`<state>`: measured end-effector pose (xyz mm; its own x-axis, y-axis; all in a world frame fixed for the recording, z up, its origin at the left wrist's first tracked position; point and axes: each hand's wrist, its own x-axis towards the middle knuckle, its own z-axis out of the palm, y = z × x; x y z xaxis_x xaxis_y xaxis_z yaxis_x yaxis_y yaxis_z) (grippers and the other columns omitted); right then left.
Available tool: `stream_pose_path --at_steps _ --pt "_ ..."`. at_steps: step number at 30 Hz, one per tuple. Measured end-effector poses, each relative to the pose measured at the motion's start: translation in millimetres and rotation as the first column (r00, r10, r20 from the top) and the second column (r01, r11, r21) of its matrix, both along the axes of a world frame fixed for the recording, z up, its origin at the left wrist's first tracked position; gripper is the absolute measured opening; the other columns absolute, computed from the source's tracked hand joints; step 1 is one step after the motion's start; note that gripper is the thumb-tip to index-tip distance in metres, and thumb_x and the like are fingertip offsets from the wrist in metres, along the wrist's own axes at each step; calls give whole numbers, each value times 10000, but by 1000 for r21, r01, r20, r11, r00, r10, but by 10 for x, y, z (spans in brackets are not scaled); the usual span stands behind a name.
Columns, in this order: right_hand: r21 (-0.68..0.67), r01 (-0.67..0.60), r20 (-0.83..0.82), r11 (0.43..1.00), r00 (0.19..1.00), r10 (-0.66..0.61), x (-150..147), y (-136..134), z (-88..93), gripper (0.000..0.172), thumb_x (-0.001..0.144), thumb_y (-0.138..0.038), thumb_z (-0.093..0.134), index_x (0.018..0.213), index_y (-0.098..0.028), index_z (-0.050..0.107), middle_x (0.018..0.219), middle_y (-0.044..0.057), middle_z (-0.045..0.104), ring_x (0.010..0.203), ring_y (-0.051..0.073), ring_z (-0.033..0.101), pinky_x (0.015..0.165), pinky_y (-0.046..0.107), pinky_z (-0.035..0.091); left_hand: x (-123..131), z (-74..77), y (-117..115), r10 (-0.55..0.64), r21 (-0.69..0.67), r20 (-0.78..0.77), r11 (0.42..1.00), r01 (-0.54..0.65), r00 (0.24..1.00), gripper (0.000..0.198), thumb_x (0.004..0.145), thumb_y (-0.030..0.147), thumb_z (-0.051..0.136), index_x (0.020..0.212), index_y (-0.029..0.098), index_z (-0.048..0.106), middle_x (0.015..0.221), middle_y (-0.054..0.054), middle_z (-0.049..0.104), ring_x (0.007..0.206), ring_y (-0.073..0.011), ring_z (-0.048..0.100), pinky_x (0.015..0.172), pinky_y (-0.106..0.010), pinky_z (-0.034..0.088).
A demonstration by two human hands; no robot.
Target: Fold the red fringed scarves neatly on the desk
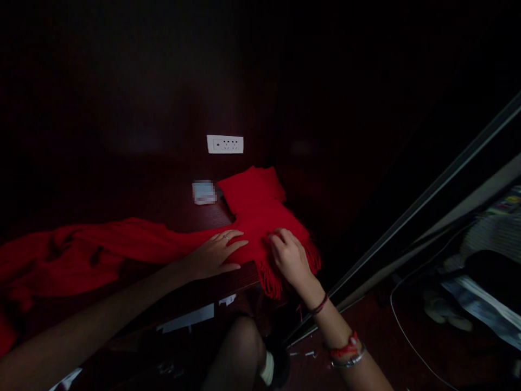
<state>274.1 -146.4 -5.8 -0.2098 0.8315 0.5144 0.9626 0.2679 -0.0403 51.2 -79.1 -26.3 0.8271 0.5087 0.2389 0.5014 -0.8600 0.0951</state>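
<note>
A long red scarf [134, 239] with a fringed end lies across a dark wooden surface. Its left part is rumpled and its right end is spread flatter. My left hand [222, 251] rests on the narrow middle stretch, fingers apart, a ring on one of them. Close to the fringe, my right hand [290, 255] has its fingers curled down onto the cloth, apparently pinching it; the fingertips are partly hidden. Behind the spread end sits a folded red piece of cloth [252, 187]; whether it belongs to the same scarf I cannot tell.
A white wall socket [225, 144] is on the dark back panel. A small pale blurred packet [204, 192] lies left of the folded cloth. Below are my knee [240, 347] and paper scraps. On the right, a pale-edged panel slants past a white cable [401, 320] on the floor.
</note>
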Motion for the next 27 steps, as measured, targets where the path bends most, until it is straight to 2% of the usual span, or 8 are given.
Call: stream_pose_path --at_steps 2,4,9,13,17,19,23,27 --pt "-49 -198 66 979 977 201 -149 -38 -20 258 822 -172 389 1044 -190 519 1016 74 531 927 183 470 795 309 364 -219 -23 -8 11 4 -48 1000 -11 999 478 782 400 443 1227 250 351 1265 -63 350 1135 -215 339 938 -333 267" --pt "-98 -276 86 956 955 285 -231 -26 -65 259 826 -196 403 1059 -182 515 1010 78 548 945 180 467 824 322 357 -409 -31 -12 34 25 -84 999 -32 996 419 786 332 451 1192 246 396 1209 -52 408 1086 -195 390 911 -308 298" --pt "-178 -313 114 933 935 336 -214 92 -154 258 834 -208 398 1054 -159 524 950 88 592 905 175 516 819 315 379 -796 14 -11 179 180 -133 972 -153 975 377 776 175 438 1151 200 442 1114 -65 479 1032 -193 424 894 -325 310" --pt "-222 -328 60 918 935 349 -122 171 -98 318 847 -241 372 1149 -181 450 1002 83 590 895 173 548 785 304 413 -1141 39 34 332 275 -216 923 -269 918 467 729 68 431 1176 202 421 1123 -73 484 1005 -199 450 855 -319 349" --pt "-302 -468 -16 830 873 487 -17 254 7 411 800 -210 448 1205 -197 380 1146 75 517 997 172 507 837 306 399 -1525 101 97 449 276 -204 879 -388 870 352 787 89 366 1121 147 463 1032 -57 534 925 -172 494 808 -287 378" --pt "-319 -501 -63 804 858 510 34 302 37 419 774 -164 467 1185 -185 390 1138 78 518 998 168 503 841 302 396 -1695 175 120 435 226 -136 888 -400 890 293 837 145 311 1063 119 496 1012 -43 543 915 -152 492 820 -277 368" --pt "-269 -527 -169 806 850 499 106 380 30 310 749 -103 447 1053 -166 445 1000 75 558 911 151 527 788 295 413 -1933 331 143 342 130 -69 935 -331 937 323 868 219 247 1002 132 528 966 -5 579 850 -105 510 795 -220 370" --pt "-186 -547 -271 816 827 492 138 406 -10 217 715 -101 481 920 -161 439 904 64 521 802 133 519 713 271 431 -1844 389 60 325 169 -128 938 -302 937 332 844 238 273 1062 185 517 960 -21 593 804 -127 528 722 -205 389"
